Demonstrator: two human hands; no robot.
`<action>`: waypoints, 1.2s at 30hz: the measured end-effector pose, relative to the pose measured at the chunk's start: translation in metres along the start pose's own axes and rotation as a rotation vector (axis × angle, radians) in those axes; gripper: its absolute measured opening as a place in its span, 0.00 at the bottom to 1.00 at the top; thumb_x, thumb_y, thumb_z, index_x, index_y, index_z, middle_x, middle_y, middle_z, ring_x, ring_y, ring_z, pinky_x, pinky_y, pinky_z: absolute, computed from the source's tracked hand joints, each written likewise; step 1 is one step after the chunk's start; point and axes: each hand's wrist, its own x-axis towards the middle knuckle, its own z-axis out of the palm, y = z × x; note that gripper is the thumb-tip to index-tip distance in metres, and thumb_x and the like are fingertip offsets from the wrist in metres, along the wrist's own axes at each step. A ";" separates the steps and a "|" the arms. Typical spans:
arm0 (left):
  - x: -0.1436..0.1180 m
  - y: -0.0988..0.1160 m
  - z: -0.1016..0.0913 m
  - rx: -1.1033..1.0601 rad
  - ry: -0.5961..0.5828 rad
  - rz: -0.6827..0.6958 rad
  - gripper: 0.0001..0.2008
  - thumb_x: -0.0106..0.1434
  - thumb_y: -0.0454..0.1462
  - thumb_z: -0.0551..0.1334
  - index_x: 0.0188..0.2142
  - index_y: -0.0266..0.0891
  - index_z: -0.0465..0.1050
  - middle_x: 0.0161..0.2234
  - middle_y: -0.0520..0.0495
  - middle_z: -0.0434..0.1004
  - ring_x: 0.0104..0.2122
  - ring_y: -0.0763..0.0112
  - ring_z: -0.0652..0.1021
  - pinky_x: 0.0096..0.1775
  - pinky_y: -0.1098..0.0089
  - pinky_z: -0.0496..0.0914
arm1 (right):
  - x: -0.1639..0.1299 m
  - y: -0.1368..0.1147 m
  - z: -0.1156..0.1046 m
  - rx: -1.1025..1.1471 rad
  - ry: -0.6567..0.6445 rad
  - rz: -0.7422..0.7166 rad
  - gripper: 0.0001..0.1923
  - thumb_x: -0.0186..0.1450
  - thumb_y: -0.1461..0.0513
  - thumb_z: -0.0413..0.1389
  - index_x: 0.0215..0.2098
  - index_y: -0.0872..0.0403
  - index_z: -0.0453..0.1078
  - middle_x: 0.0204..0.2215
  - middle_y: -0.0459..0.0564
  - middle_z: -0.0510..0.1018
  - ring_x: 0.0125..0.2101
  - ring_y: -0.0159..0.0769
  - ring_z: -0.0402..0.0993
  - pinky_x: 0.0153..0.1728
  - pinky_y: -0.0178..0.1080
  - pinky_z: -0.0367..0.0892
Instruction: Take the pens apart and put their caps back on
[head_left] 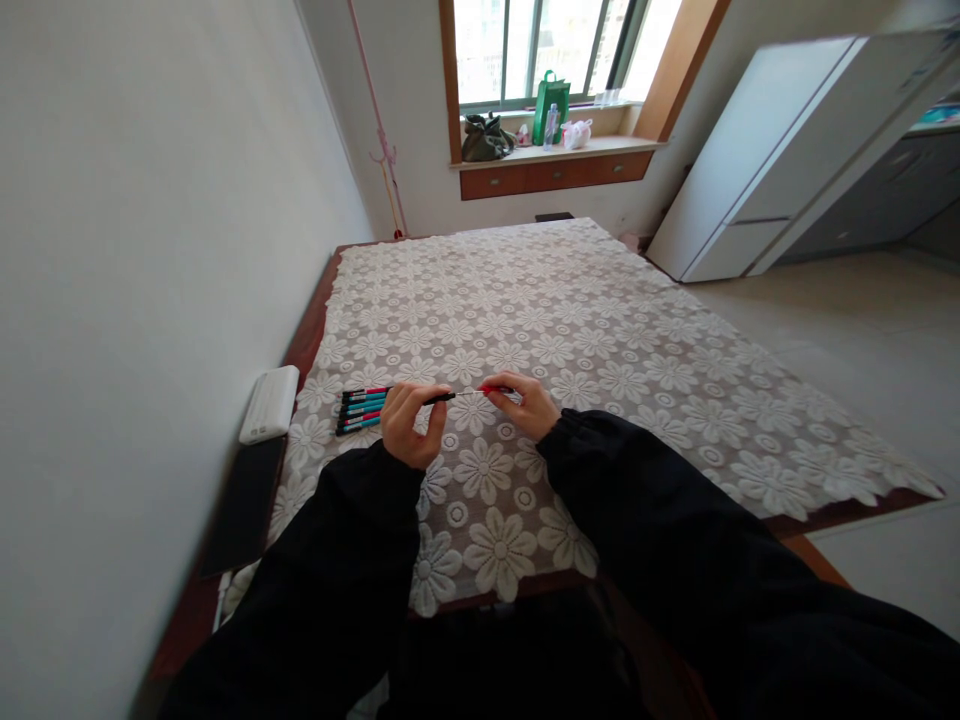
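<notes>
Hands mid-frame, low centre, both on one pen (457, 396) held level just above the lace cloth (600, 330) on the tabletop (306, 340). My left hand (409, 420) is clenched round the dark barrel, fingers (420, 392) wrapped over the top. My right hand (525, 405) pinches the red end piece (493, 390), thumb and forefinger closed on it. Looks like the red piece is coming off or going onto the barrel; can't tell which from this angle. My call on doing it clean: keep both halves in one straight line, pull or push along the axis, no bending, barrel hand fixed and only the pinch hand travelling. Keep it low over the cloth so a dropped part doesn't roll far. Pen itself: slim, black body, thin pale section showing in the gap between my hands, red tip end at right. Too small to read any print. Rest of the batch, a row of pens (361, 410), lies flat on the cloth just left of my left hand, black barrels with red and teal bands, parallel, touching or nearly so. White box (270, 403) sits at the left edge by the wall, a dark flat slab (244, 505) below it in frame.
</notes>
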 end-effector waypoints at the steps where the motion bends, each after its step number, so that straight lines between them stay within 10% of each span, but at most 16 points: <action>1: 0.000 0.000 0.000 0.001 0.006 -0.006 0.07 0.67 0.37 0.60 0.43 0.43 0.77 0.37 0.47 0.82 0.39 0.63 0.78 0.43 0.60 0.74 | 0.000 0.000 0.000 -0.003 0.000 -0.002 0.08 0.69 0.59 0.57 0.41 0.52 0.78 0.37 0.50 0.81 0.39 0.38 0.76 0.43 0.42 0.70; 36: -0.001 -0.008 0.005 0.139 -0.130 0.016 0.10 0.66 0.37 0.64 0.46 0.48 0.80 0.40 0.48 0.83 0.42 0.60 0.79 0.47 0.58 0.73 | -0.001 0.003 0.000 -0.052 -0.026 -0.059 0.09 0.69 0.59 0.57 0.42 0.52 0.78 0.37 0.51 0.81 0.39 0.39 0.77 0.43 0.42 0.72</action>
